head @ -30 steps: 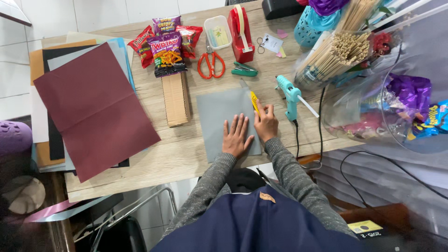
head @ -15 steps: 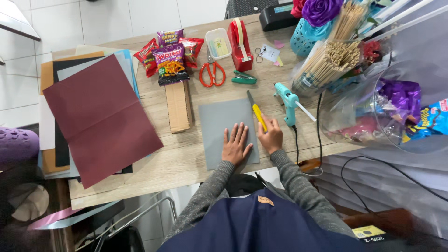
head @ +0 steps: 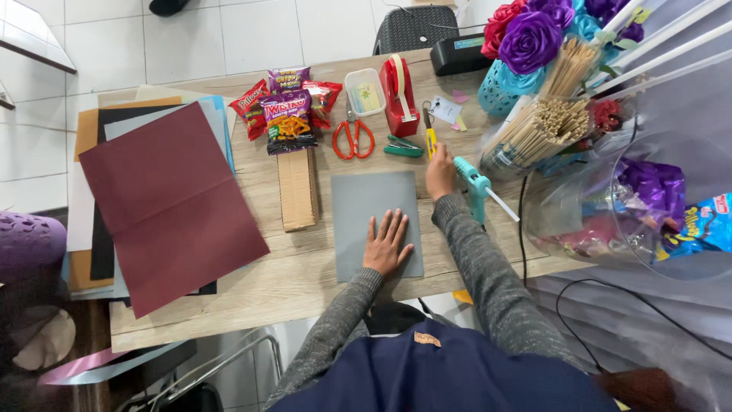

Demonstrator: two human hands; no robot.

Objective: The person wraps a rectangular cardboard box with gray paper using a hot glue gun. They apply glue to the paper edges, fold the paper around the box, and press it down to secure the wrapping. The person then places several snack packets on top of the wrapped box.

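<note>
Left hand, fingers spread, pinning grey paper sheet; right hand clamped on yellow utility knife (best drawn steadily along the edge).

A craft workshop — wooden table crowded with coloured paper sheets, scissors, glue gun, paper flowers.

I counted four snack packets, one pair of red scissors, one grey sheet, one maroon sheet, one teal glue gun, one red tape dispenser.
</note>
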